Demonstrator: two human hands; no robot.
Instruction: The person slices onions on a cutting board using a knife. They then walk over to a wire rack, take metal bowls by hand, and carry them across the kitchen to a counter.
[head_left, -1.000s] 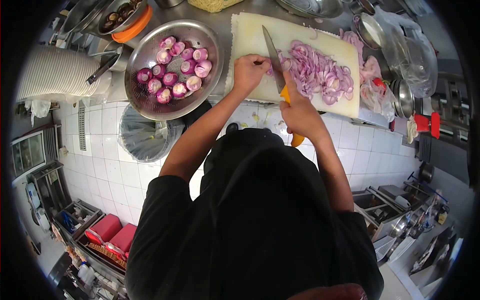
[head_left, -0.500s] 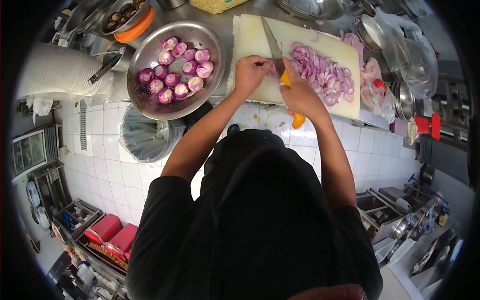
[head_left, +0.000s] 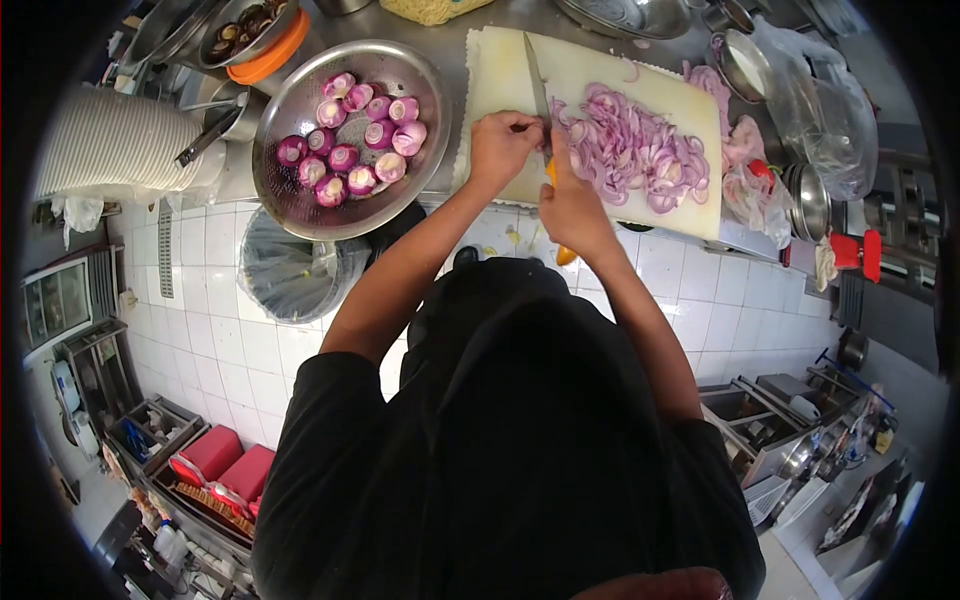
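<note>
My right hand point(head_left: 577, 213) is wrapped round the orange handle of a kitchen knife point(head_left: 536, 80), its blade pointing away from me across the white cutting board point(head_left: 493, 75). Close against the blade's left side, the bent fingers of my left hand point(head_left: 503, 147) press on a red onion, mostly hidden by the fingers and blade. A spread pile of sliced red onion point(head_left: 640, 145) lies on the board, right of the knife. Left of the board, a perforated metal colander point(head_left: 428, 90) holds several peeled whole red onions point(head_left: 343, 157).
An orange bowl point(head_left: 268, 58) and a metal bowl of dark pieces stand at the back left. Stacked white plates point(head_left: 130, 150) are at the far left. Plastic bags point(head_left: 815, 110) and metal bowls crowd the right. A lined bin point(head_left: 290, 275) stands below the counter.
My right hand and the knife have shifted left, and the blade now stands more upright in view, against my left fingertips. More slices lie just right of the blade. My left hand has barely moved.
</note>
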